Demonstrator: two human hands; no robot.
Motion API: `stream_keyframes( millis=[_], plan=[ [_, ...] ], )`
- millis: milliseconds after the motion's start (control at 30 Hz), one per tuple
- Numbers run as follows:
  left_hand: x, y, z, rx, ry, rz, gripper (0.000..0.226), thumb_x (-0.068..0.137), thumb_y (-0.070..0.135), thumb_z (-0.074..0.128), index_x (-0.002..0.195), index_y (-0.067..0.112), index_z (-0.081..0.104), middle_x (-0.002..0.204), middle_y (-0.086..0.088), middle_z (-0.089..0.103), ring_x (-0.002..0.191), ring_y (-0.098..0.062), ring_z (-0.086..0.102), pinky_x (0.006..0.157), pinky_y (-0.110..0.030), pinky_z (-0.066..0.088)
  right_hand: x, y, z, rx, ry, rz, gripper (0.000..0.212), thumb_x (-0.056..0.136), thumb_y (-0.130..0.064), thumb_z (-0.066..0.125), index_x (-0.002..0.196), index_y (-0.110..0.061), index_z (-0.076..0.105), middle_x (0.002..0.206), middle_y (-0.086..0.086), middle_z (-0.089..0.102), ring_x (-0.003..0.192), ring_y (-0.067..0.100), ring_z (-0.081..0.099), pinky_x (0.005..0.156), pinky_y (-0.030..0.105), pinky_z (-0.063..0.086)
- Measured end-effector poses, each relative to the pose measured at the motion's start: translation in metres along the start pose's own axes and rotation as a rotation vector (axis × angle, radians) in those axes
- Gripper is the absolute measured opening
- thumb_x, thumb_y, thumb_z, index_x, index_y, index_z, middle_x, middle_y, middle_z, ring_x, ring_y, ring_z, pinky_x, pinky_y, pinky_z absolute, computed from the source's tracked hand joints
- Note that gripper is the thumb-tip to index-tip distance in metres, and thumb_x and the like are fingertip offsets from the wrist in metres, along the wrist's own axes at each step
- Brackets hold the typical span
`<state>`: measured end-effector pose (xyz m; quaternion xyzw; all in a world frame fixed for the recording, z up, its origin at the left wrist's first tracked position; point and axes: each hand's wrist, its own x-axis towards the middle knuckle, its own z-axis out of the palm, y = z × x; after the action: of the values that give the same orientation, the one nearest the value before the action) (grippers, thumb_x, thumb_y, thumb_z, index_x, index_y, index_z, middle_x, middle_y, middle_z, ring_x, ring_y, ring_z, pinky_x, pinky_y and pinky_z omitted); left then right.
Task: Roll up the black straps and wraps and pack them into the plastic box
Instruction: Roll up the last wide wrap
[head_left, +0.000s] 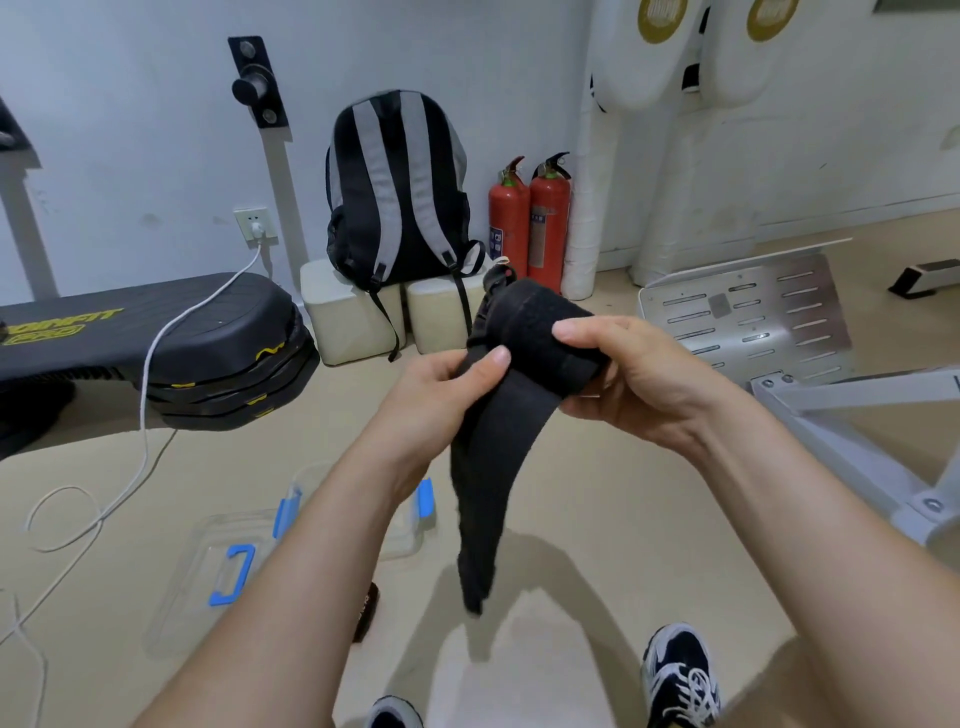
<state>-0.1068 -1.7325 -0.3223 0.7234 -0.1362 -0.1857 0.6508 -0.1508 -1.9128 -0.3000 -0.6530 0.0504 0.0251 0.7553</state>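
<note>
Plastic box (404, 538), our landmark: our left forearm (311, 545) crosses above it; clear lid (187, 597) lies just left; white cable (144, 405) farther left; black wrap (488, 493) hangs just right; beyond that we find bare floor (623, 519).

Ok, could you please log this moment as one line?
phase: rolling | left hand: pinches black wrap | right hand: grips black wrap | wrap: partly rolled, rest hangs loose | plastic box: on floor

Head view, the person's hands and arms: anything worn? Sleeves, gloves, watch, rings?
Left hand and right hand are both bare: no gloves, rings or tape visible. The left forearm and right forearm are uncovered down to the frame's lower edge, so no sleeves show, and neither wrist carries a watch or band. The visible thumbnails are short and unpainted.
</note>
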Motion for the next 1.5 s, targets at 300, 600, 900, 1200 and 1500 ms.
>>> stream_keyframes(
  millis=[300, 600, 900, 1200, 1500],
  plan=[
    [-0.008, 0.004, 0.006, -0.045, -0.016, -0.106, 0.01, 0.091, 0.027, 0.068, 0.096, 0.017, 0.069, 0.077, 0.006, 0.075, 0.069, -0.007, 0.069, 0.063, -0.024, 0.054, -0.005, 0.003, 0.003, 0.116, -0.034, -0.077, 0.025, 0.088, -0.017, 0.061, 0.113, -0.01, 0.06, 0.069, -0.003, 0.072, 0.064, 0.013, 0.07, 0.05, 0.025, 0.054],
    [0.009, 0.002, -0.027, 0.282, 0.619, 0.394, 0.026, 0.091, 0.004, 0.061, 0.081, 0.026, 0.07, 0.073, 0.016, 0.068, 0.07, -0.006, 0.063, 0.07, -0.025, 0.051, -0.007, 0.0, -0.002, 0.086, -0.081, 0.002, 0.018, 0.092, -0.018, 0.053, 0.109, -0.011, 0.057, 0.048, -0.011, 0.056, 0.034, 0.001, 0.047, 0.035, 0.012, 0.034],
    [-0.016, 0.021, -0.008, 0.609, 0.066, 0.588, 0.038, 0.08, 0.039, 0.071, 0.116, 0.033, 0.062, 0.107, 0.018, 0.063, 0.101, 0.002, 0.057, 0.087, -0.015, 0.042, -0.004, 0.003, -0.01, -0.296, -0.095, -0.11, 0.04, 0.077, -0.031, 0.074, 0.114, -0.021, 0.066, 0.098, 0.001, 0.071, 0.09, 0.018, 0.067, 0.074, 0.026, 0.05],
    [-0.007, 0.018, -0.014, 0.168, 0.05, 0.286, 0.035, 0.073, 0.016, 0.085, 0.105, 0.022, 0.071, 0.083, 0.008, 0.073, 0.074, -0.006, 0.068, 0.062, -0.02, 0.051, -0.006, 0.023, 0.005, -0.29, -0.198, -0.013, 0.025, 0.09, -0.008, 0.07, 0.114, -0.016, 0.067, 0.105, 0.007, 0.075, 0.095, 0.02, 0.072, 0.086, 0.034, 0.056],
    [0.0, 0.004, -0.013, 0.421, 0.158, 0.452, 0.077, 0.073, 0.023, 0.083, 0.137, 0.047, 0.048, 0.118, 0.022, 0.063, 0.108, 0.006, 0.059, 0.092, -0.017, 0.048, -0.007, 0.028, 0.023, -0.183, -0.052, -0.023, 0.01, 0.092, 0.0, 0.063, 0.099, -0.003, 0.07, 0.084, 0.009, 0.072, 0.074, 0.017, 0.068, 0.068, 0.03, 0.054]
  ],
)
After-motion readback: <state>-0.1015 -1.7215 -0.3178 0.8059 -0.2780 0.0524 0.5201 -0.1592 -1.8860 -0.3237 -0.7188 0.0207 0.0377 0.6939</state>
